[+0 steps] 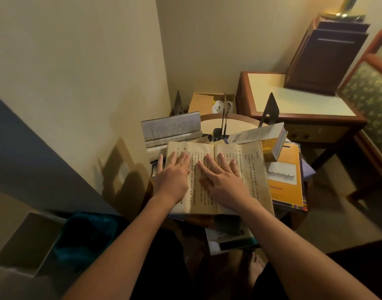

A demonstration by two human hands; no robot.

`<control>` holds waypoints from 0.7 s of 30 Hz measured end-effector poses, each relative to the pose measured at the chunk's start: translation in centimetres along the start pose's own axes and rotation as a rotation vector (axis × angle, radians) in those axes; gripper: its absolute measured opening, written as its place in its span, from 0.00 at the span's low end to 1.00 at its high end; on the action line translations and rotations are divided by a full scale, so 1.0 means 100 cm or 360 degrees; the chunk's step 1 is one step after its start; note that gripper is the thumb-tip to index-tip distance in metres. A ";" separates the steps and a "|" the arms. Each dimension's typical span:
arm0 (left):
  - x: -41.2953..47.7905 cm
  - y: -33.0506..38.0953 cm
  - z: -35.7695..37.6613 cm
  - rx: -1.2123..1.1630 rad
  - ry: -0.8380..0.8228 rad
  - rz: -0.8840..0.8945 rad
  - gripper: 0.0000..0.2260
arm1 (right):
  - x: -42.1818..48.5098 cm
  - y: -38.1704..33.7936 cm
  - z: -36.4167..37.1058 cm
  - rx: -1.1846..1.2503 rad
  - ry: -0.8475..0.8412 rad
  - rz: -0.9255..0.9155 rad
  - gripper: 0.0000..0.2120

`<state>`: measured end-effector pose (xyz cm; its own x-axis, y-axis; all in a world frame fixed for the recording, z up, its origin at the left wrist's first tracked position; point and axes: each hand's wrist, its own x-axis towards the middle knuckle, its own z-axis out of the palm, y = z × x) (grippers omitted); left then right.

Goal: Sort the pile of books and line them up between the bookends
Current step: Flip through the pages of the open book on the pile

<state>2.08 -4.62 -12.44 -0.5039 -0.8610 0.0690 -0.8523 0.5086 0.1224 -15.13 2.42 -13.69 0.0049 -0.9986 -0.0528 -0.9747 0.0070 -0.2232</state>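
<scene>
Books (287, 176) heaped on the round table (209, 124) lie mostly hidden under an open yellowed book (249, 169), with the left hand (172, 173) and right hand (223, 177) pressed flat on it, fingers straight and slightly apart, bookends (270, 109) behind it.

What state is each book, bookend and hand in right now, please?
Yellowed paper book: open, lying flat
Left hand: open, flat on left page
Right hand: open, flat on right page
Grey-paged book: open, propped behind
Thick yellow book: closed, tilted
Orange-covered book: closed, flat
Black metal bookend: upright
</scene>
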 end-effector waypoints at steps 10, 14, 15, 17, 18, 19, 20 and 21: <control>-0.065 0.007 0.017 -0.0256 0.0144 0.0000 0.21 | 0.000 0.001 0.004 -0.0023 0.0025 -0.0010 0.28; -0.090 0.003 0.022 -0.0260 0.0111 -0.0035 0.21 | 0.000 0.001 0.005 -0.0027 0.0037 -0.0012 0.28; -0.090 0.002 0.021 -0.0248 0.0112 -0.0037 0.21 | 0.000 0.001 0.004 -0.0029 0.0037 -0.0010 0.28; -0.083 0.002 0.018 -0.0211 0.0118 -0.0022 0.21 | 0.000 0.001 0.004 -0.0033 0.0032 -0.0008 0.29; -0.076 0.002 0.016 -0.0180 0.0124 -0.0007 0.21 | 0.000 0.000 0.003 -0.0037 0.0028 -0.0005 0.29; -0.066 0.002 0.014 -0.0148 0.0118 0.0003 0.21 | -0.001 0.000 0.002 -0.0044 0.0023 -0.0002 0.29; -0.055 0.002 0.012 -0.0131 0.0098 0.0003 0.22 | -0.001 0.000 0.002 -0.0048 0.0016 -0.0001 0.29; -0.042 0.001 0.011 -0.0121 0.0077 -0.0007 0.22 | -0.001 -0.001 0.001 -0.0049 0.0010 -0.0001 0.29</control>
<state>3.96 -0.95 -13.76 -0.4911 -0.8633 0.1160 -0.8404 0.5046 0.1975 -15.03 2.53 -13.77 0.0042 -0.9989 -0.0464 -0.9812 0.0048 -0.1930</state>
